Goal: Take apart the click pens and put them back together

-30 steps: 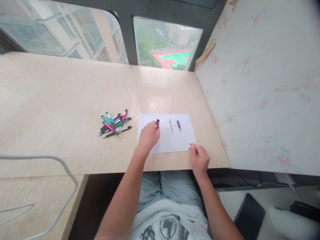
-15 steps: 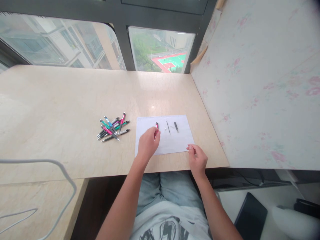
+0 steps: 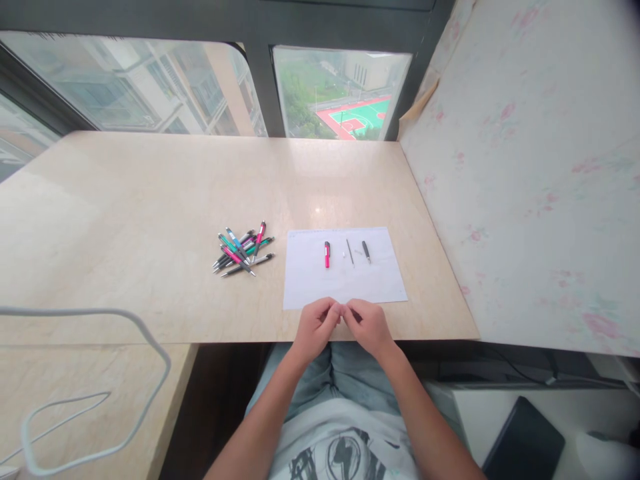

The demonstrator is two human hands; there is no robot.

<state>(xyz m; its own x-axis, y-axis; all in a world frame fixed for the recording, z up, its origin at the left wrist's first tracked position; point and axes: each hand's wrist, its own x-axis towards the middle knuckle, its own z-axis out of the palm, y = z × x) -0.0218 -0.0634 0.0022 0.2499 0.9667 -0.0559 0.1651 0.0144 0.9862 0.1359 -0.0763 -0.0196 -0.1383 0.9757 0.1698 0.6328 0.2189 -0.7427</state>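
Note:
My left hand [image 3: 317,325] and my right hand [image 3: 369,325] meet at the front edge of a white sheet of paper [image 3: 345,285], fingertips touching. Both have curled, closed fingers, and nothing shows between them. Pen parts lie apart on the sheet, beyond my hands. From left to right they are a pink pen barrel with a dark clip end [image 3: 327,255], a tiny white piece [image 3: 343,255], a thin dark refill [image 3: 350,252], a small spring-like piece [image 3: 359,253] and a black grip section with a metal tip [image 3: 367,252].
Left of the paper, several pens [image 3: 243,250] in pink, blue, green and black lie in a loose pile. A grey cable [image 3: 145,327] loops over the lower left surface. The papered wall [image 3: 525,200] bounds the table [image 3: 175,200] on the right; windows [image 3: 345,93] stand behind.
My left hand has come off the pink barrel and drawn back toward me, leaving it on the paper. My right hand has moved left to meet it. The view has shifted slightly.

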